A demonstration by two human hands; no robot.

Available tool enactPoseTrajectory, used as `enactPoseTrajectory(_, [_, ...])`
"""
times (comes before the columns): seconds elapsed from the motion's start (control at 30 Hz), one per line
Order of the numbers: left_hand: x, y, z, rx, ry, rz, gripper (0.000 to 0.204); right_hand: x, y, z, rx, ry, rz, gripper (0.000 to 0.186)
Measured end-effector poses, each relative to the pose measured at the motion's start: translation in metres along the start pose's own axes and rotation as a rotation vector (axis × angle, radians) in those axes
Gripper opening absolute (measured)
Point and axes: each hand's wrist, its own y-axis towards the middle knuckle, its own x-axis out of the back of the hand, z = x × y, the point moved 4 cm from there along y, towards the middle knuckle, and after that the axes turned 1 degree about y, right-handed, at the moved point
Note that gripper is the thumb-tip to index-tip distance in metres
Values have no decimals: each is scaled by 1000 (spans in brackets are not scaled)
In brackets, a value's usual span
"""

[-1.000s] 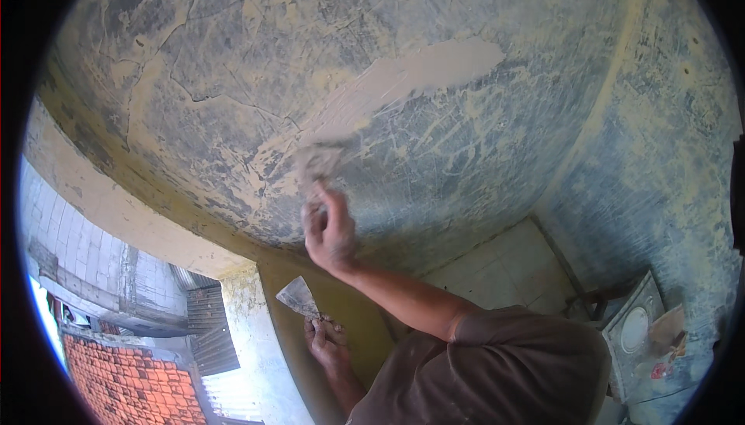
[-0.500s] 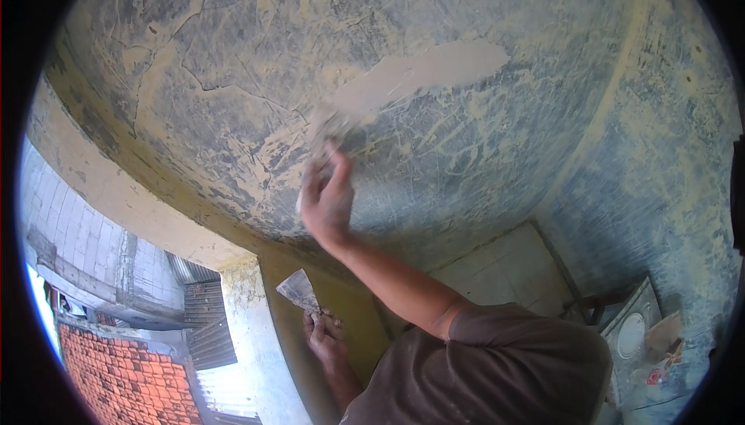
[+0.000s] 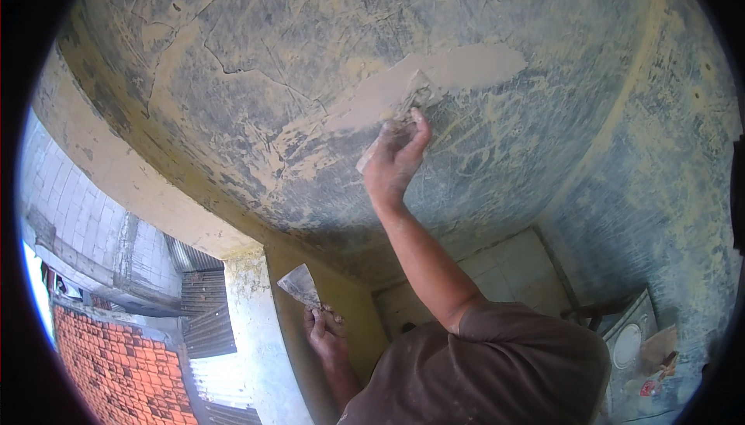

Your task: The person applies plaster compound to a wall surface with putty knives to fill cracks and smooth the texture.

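My right hand point(image 3: 394, 163) grips a putty knife point(image 3: 420, 90), its blade pressed to the patchy grey and yellow wall point(image 3: 256, 13). The blade lies on the lower edge of a smooth beige band of filler point(image 3: 473, 66) that runs slantwise up to the right. Low down, away from the wall, my left hand point(image 3: 327, 333) is closed round the handle of a second putty knife point(image 3: 299, 284). That knife's wide, smeared blade points up and to the left.
A pale ledge point(image 3: 155, 200) and pillar point(image 3: 252, 308) frame an opening at the left, with an orange tiled roof point(image 3: 116, 363) and corrugated sheets point(image 3: 209, 312) outside. At the lower right stands a white panel with a round disc point(image 3: 627, 346). Another wall point(image 3: 660, 161) rises on the right.
My right hand has swept the putty knife to the right and upward along the filler band. My left hand stays nearly still with its knife; the view has shifted slightly.
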Motion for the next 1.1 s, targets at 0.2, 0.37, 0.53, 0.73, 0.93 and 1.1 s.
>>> enactPoseTrajectory(0.2, [-4,1,-2,0,2,53,21,-33,-85,-8,-214,73,317,45])
enactPoseTrajectory(0.37, [2,4,-3,-20,-25,24,18,-27,-127,5,-288,112,473,43])
enactPoseTrajectory(0.53, [5,1,-1,17,-43,15,16,-22,-51,25,-283,456,288,39])
enactPoseTrajectory(0.73, [-1,6,8,12,-44,35,18,-41,-47,14,-28,5,198,43])
enactPoseTrajectory(0.93, [0,-1,6,-10,-18,38,21,-30,-150,-14,-326,45,444,43])
enactPoseTrajectory(1.1, [-18,-5,-7,18,122,13,18,51,-155,-32,-969,543,752,40])
